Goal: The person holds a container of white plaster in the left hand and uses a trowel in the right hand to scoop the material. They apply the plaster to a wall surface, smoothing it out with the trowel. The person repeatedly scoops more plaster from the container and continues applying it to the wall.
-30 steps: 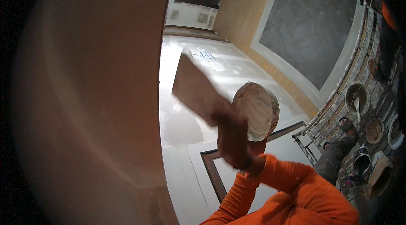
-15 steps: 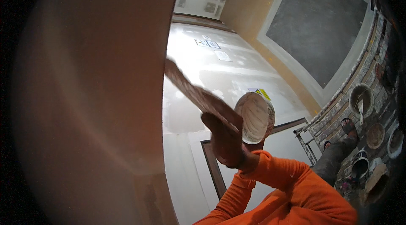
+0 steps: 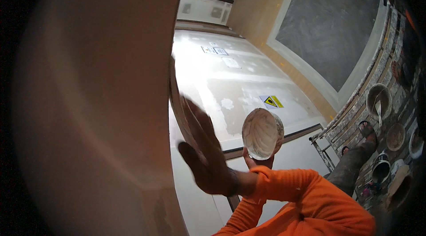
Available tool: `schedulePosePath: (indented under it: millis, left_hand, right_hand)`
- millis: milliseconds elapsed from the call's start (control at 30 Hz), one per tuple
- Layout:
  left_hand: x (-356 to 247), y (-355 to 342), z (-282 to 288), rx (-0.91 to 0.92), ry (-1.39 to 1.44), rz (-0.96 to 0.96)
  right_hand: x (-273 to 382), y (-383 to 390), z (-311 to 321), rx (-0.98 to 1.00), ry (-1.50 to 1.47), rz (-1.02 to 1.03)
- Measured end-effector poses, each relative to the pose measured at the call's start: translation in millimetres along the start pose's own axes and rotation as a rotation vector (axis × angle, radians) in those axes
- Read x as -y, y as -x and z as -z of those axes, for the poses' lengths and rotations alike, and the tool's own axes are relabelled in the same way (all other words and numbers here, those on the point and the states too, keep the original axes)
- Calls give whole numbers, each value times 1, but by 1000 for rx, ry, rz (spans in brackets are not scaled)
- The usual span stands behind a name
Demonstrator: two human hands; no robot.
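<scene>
My right hand [image 3: 206, 156] is closed round a flat plastering blade [image 3: 178, 103], seen nearly edge-on. Its far end meets the edge of the large brown wall surface [image 3: 106, 94] on the left. Just to the right, my left hand [image 3: 261, 161] holds up a round bowl [image 3: 262, 134] from below, partly hidden behind my right wrist. Pale, creamy plaster with ridged marks lines the bowl. Orange sleeves cover both arms, and the right forearm crosses in front of the left.
Splattered planks [image 3: 350, 120] run along the right, carrying a bucket with a stick [image 3: 378, 103], a dark bucket [image 3: 380, 169] and other tubs. A sandalled foot [image 3: 366, 130] rests there. A patchy white wall [image 3: 208, 85], a yellow warning sign [image 3: 271, 101] and a dark grey panel [image 3: 328, 27] lie beyond.
My right hand and the blade have swung left, away from the bowl and up against the brown wall's edge. The bowl has sunk slightly, still in my left hand.
</scene>
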State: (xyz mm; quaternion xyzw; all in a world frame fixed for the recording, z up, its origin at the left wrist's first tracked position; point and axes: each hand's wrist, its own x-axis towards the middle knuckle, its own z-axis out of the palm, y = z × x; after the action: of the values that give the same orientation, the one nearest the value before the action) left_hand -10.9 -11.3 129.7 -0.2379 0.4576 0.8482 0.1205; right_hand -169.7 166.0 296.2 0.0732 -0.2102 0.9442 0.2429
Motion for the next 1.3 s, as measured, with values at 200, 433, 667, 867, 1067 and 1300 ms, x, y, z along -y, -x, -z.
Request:
schedulePosePath:
  millis: [200, 433, 667, 867, 1067, 1300]
  left_hand:
    - [9, -31, -22, 9, -82, -143]
    - [10, -66, -34, 124, -55, -322]
    - [13, -56, 5, 61, 78, 1]
    - [7, -55, 1, 64, 204, -47]
    - [2, -55, 2, 63, 245, -64]
    - [2, -46, -9, 171, 424, -17]
  right_hand:
    - [-22, -5, 61, -95, -238, -479]
    - [-51, -76, 72, 23, -743, -293]
    - [-53, 5, 66, -273, -386, -507]
    - [-25, -15, 64, -224, -38, -16]
    - [-41, -65, 16, -177, -48, 109]
    - [-61, 6, 30, 37, -227, 69]
